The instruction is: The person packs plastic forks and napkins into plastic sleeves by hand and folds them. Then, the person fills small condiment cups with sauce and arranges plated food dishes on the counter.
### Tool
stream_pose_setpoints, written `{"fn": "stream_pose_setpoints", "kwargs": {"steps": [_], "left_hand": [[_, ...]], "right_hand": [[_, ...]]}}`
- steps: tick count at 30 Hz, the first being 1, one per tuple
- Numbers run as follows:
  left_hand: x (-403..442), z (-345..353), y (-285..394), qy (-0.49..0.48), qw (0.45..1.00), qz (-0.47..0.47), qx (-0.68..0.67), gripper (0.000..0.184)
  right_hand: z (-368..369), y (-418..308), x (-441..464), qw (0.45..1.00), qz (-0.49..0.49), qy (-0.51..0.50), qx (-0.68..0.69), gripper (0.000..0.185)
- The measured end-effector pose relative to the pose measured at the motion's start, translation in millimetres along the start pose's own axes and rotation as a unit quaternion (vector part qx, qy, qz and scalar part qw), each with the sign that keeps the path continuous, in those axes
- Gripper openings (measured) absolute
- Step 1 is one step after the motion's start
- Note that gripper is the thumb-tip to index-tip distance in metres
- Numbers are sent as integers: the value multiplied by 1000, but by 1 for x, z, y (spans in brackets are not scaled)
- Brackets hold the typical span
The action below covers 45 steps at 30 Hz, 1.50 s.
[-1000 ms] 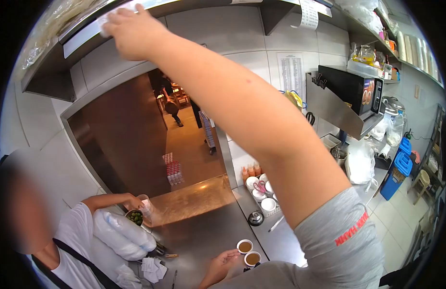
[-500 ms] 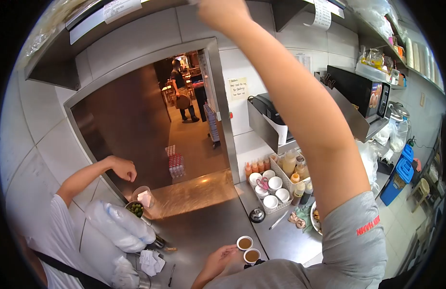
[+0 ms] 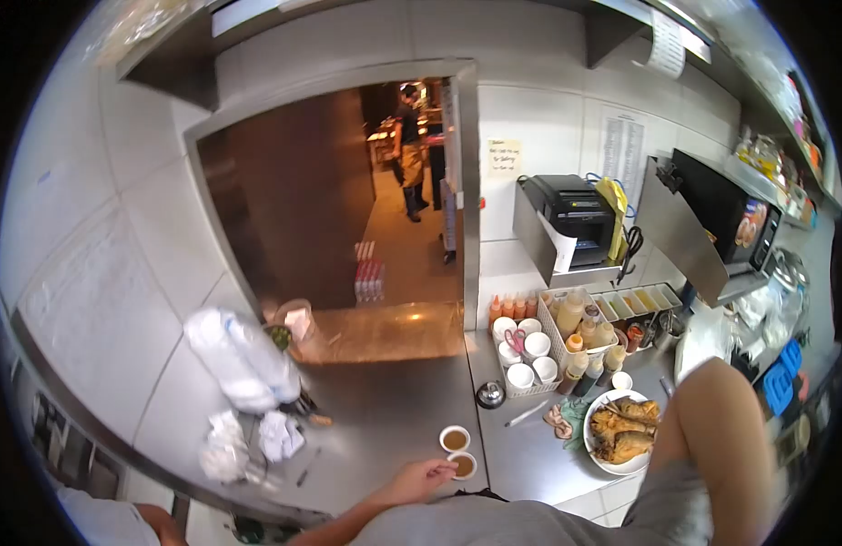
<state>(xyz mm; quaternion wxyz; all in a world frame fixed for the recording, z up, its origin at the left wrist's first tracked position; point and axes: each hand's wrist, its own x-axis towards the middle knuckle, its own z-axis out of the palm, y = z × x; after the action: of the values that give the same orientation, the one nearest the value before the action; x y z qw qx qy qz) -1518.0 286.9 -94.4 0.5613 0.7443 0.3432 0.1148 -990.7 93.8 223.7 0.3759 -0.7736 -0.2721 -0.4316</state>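
My left hand (image 3: 423, 480) reaches in from the bottom, its fingers closed at the left rim of a small white cup of brown sauce (image 3: 462, 467). Touching or nearly touching it from behind is a second sauce cup (image 3: 454, 439). Both stand upright on the steel counter (image 3: 375, 400). On the right side my bent right arm (image 3: 726, 437) shows, blurred; its hand is out of sight. Beside that arm lies a white plate (image 3: 612, 468) with browned, roasted-looking meat (image 3: 621, 432). A green and pink cloth (image 3: 567, 420) touches the plate's left side.
Behind are a basket of white cups (image 3: 537, 344), sauce bottles (image 3: 589, 332), a call bell (image 3: 490, 394) and a white pen (image 3: 527, 413). Plastic-wrapped stacks (image 3: 243, 359) and crumpled paper (image 3: 281, 437) sit left. A printer (image 3: 576, 218) hangs above. Another person's sleeve (image 3: 102, 519) is lower left.
My right arm has come down from the upper shelf to the right side. My left fingers have moved onto the nearer cup. The other person's arm has withdrawn; the view has shifted.
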Motion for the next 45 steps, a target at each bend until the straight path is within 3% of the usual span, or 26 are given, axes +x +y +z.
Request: {"fn": "stream_pose_setpoints", "kwargs": {"steps": [3, 7, 9, 18, 26, 36, 45], "left_hand": [[12, 30, 30, -22, 998, 59, 28, 31], [28, 86, 64, -79, 993, 89, 13, 34], [43, 122, 69, -83, 989, 121, 14, 33], [43, 298, 118, -189, 976, 108, 18, 32], [40, 405, 178, -271, 948, 160, 42, 31], [41, 432, 192, -291, 929, 198, 113, 34], [32, 408, 181, -275, 943, 161, 98, 33]], "right_hand": [[-14, 65, -34, 990, 41, -132, -17, 36], [-32, 117, -68, 976, 53, -211, 8, 31], [-41, 134, -82, 971, 49, -233, 33, 29], [-92, 215, -119, 945, 21, -308, 109, 20], [-143, 271, -124, 929, 13, -342, 140, 14], [-190, 302, -123, 922, -7, -355, 152, 16], [-204, 300, -123, 916, 1, -360, 178, 24]]}}
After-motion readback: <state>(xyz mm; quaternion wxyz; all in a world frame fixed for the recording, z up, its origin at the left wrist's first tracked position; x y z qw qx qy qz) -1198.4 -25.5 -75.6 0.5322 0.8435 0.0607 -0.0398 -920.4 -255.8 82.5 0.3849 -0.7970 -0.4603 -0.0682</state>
